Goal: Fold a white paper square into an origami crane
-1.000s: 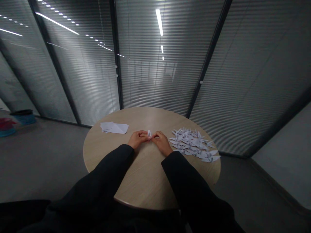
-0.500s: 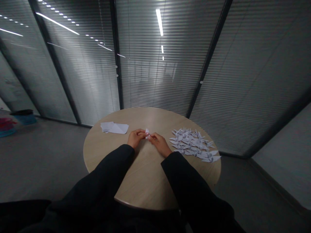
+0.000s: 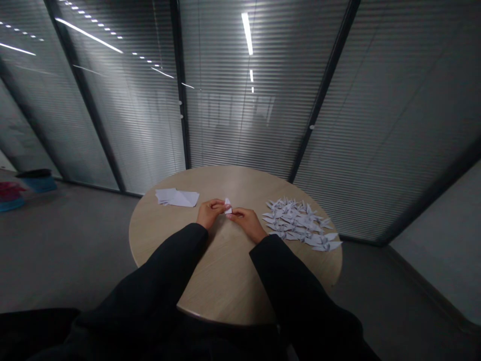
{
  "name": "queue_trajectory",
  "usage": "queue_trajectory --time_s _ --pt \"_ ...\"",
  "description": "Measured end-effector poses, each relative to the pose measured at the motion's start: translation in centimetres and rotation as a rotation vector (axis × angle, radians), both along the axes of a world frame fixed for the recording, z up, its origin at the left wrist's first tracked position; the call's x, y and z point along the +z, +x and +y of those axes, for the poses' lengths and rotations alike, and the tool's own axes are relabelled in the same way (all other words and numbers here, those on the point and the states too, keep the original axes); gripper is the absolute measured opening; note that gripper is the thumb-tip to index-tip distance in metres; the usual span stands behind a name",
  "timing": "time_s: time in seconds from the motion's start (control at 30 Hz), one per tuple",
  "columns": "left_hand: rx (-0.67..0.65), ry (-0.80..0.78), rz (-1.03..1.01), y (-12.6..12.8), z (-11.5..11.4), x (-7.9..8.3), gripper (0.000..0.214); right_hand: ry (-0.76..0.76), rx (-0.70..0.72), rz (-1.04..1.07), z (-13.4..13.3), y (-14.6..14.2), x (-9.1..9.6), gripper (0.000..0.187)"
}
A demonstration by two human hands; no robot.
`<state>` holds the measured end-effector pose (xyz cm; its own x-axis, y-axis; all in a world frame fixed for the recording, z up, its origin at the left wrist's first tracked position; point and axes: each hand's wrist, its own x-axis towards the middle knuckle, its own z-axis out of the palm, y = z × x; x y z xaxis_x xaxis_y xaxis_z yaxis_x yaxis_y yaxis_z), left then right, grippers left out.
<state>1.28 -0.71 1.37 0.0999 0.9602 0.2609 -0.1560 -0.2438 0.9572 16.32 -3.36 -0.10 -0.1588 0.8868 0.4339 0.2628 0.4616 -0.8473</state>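
Note:
Between my two hands, over the middle of the round table, is a small folded piece of white paper (image 3: 228, 206). My left hand (image 3: 210, 212) pinches it from the left with thumb and fingers. From the right, my right hand (image 3: 247, 222) has its fingertips closed at the paper's lower edge. The fingers partly cover the paper, so its exact folds are hard to make out. To the right of my right hand lies a spread of several folded white paper cranes (image 3: 296, 220). White paper sheets (image 3: 184, 199) lie beyond my left hand, overlapping loosely.
The round wooden table (image 3: 225, 281) has its curved edge close to my body. Behind it stands a glass wall with blinds (image 3: 240, 130). A blue bin (image 3: 37, 181) and a blue container with something red (image 3: 11, 196) are on the floor at far left.
My right fingertips have shifted slightly down along the folded paper, and more of its white face shows. My left hand has stayed nearly still.

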Motion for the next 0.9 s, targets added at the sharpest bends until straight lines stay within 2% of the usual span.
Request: queue_trajectory --time_s 0.43,0.9 --pt "-0.032 0.019 -0.031 0.1 -0.3 0.2 0.038 -0.067 -0.054 0.087 0.1 -0.3 0.0 0.026" --pt "-0.073 -0.033 -0.077 0.1 -0.4 0.5 0.042 -0.091 -0.075 0.131 -1.0 -0.5 1.0 0.022"
